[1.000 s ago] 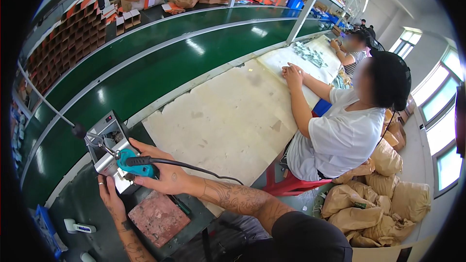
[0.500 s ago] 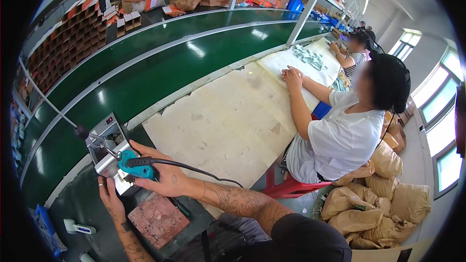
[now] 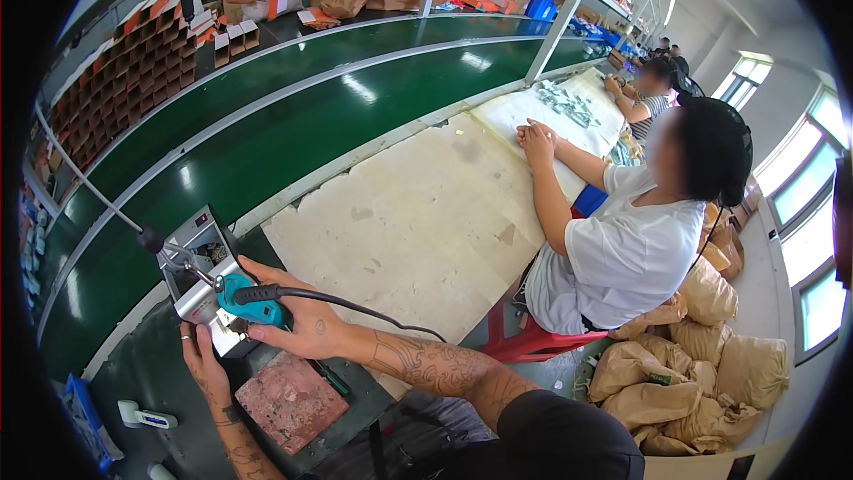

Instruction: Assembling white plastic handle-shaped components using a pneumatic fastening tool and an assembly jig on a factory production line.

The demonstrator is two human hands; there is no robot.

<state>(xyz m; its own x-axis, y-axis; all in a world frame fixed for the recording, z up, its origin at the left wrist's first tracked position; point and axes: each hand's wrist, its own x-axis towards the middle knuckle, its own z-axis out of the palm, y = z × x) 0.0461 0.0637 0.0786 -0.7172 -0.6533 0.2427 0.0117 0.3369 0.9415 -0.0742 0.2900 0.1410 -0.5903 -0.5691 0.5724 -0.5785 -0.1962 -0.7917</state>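
Note:
My right hand [image 3: 311, 324] is wrapped round a teal-topped electric screwdriver [image 3: 256, 304], which hangs from a jointed metal hook and trails a black cord [image 3: 338, 300]. Beneath it stands a grey metal screw feeder [image 3: 191, 233] with a small red display; loose screws seem to lie in its tray. Against the feeder's near side is my left hand [image 3: 204, 369], fingers bent and thumb raised, a ring on one finger. Between the hands shows a small pale piece [image 3: 227, 322]; the tool covers most of it, so what the left fingers grip cannot be made out.
A worn reddish slab [image 3: 291, 402] lies by my forearms, a dark green-handled tool [image 3: 330, 377] beside it. At left are a white handheld device [image 3: 147, 415] and a blue tray [image 3: 89, 422]. A co-worker [image 3: 631, 222] sits at right, hands clasped. Beyond runs a green conveyor [image 3: 320, 116].

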